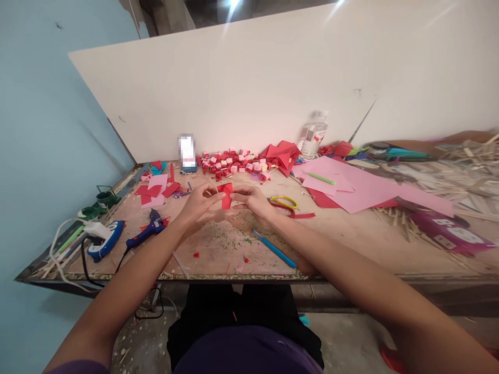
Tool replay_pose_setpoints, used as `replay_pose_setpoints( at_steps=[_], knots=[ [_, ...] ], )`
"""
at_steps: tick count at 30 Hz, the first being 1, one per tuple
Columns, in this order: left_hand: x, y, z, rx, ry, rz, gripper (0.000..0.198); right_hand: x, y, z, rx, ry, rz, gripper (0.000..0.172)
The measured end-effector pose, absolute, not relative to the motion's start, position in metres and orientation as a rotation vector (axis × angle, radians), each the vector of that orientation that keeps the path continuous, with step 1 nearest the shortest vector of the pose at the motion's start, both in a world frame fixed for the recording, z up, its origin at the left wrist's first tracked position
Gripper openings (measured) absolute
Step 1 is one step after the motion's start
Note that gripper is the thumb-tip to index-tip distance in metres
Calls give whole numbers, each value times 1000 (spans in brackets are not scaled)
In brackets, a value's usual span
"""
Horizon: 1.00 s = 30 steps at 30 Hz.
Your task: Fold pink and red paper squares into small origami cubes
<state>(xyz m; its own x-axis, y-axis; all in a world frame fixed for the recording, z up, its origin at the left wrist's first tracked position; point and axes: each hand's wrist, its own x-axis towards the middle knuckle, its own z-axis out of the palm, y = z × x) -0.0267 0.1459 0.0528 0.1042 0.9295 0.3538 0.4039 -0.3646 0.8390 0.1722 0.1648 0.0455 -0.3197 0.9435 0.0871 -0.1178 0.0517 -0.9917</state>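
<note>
A small red piece of paper is held up above the table, between my two hands. My left hand pinches its left edge with thumb and fingers. From the other side my right hand grips the paper's right edge. The paper looks creased, though its exact folds are too small to make out. Just right of my right hand lie scissors with yellow and red handles. A blue pen rests on the table below my right wrist.
Behind my hands is a pile of small red and pink folded pieces. A phone and a plastic bottle stand at the back. A glue gun and power strip lie left; pink paper sheets lie right.
</note>
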Motion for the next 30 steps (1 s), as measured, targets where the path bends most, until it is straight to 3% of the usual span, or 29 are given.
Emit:
replay_pose_setpoints(
  at_steps=[20, 30],
  knots=[
    [-22, 137, 59, 1944, 1146, 1183, 21, 171, 163, 46, -886, -1422, 1520, 26],
    [-21, 139, 57, 1851, 1159, 1171, 33, 170, 161, 45, -901, -1423, 1493, 23]
  ],
)
